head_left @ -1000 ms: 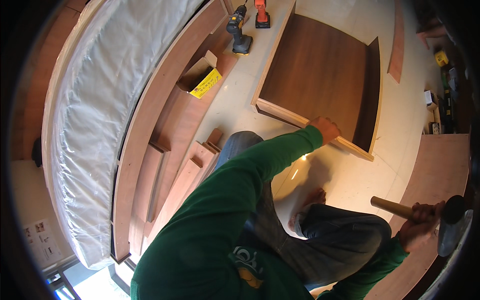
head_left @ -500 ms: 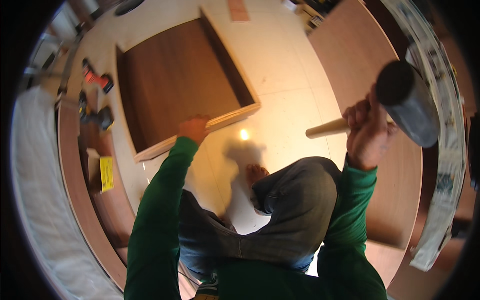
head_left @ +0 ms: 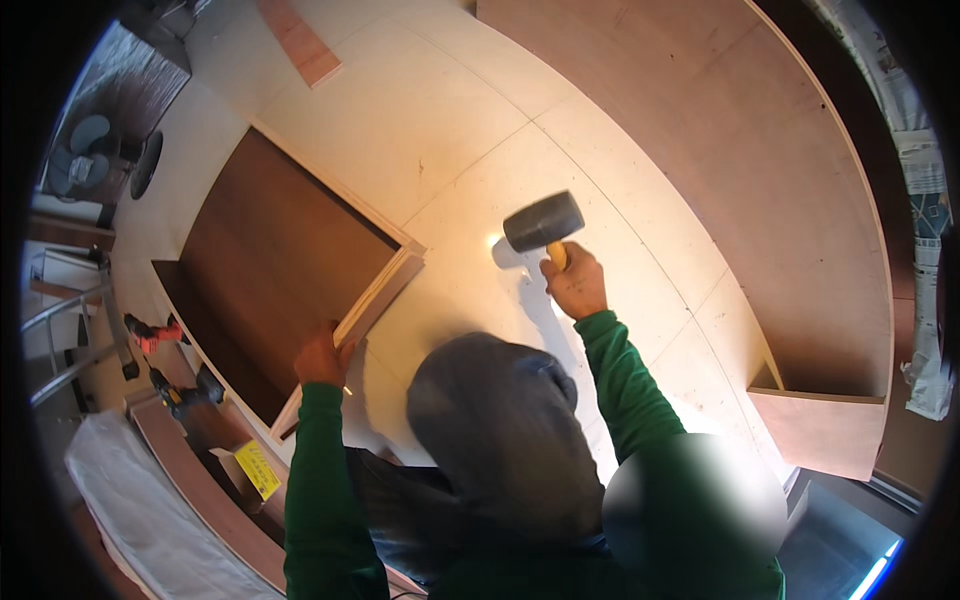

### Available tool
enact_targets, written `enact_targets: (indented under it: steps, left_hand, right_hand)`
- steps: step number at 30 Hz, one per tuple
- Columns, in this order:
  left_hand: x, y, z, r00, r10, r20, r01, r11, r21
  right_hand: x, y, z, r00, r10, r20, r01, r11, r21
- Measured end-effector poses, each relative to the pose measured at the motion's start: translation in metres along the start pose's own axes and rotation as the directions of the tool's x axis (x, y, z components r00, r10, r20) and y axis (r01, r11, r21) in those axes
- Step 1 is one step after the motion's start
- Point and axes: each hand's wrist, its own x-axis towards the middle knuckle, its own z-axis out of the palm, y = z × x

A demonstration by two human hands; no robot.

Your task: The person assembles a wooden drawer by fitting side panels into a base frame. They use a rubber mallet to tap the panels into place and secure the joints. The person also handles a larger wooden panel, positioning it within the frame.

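In my right hand (head_left: 580, 283) I hold a mallet by its pale wooden handle, close below the head. The mallet's black, rubber-looking head (head_left: 543, 221) is above the floor, to the right of a shallow wooden drawer box (head_left: 385, 300) and apart from it. The box lies with its brown inside facing up and low sides round it. My left hand (head_left: 323, 357) is closed over the near edge of the box; some fingers are hidden inside it.
Left of the box lie a red drill (head_left: 152, 333) and a yellow-black drill (head_left: 175, 393), with an opened carton with a yellow label (head_left: 257, 470) nearer me. A large wooden panel (head_left: 700, 120) stretches along the right. A loose board (head_left: 300, 45) lies on the far floor.
My right hand has brought the mallet down from the right toward the middle. The whole view has turned, so the box appears rotated. My left hand remains at its near edge.
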Motion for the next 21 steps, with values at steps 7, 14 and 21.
enact_targets:
  steps: [7,14,21]
  left_hand:
    - [-0.004,0.015,-0.013,1.000,0.006,-0.024,-0.007,0.999,-0.046]
    - [0.000,0.012,-0.008,1.000,-0.025,-0.009,0.025,1.000,0.017]
    - [0.002,0.011,-0.006,1.000,0.024,-0.012,-0.025,0.997,-0.075]
  right_hand:
    - [0.002,0.065,0.038,0.996,0.054,0.069,-0.058,0.996,0.061]
    - [0.003,0.027,0.037,0.852,0.161,0.497,-0.338,0.895,0.290]
    - [0.009,-0.017,0.071,0.823,0.099,0.560,-0.251,0.947,0.201]
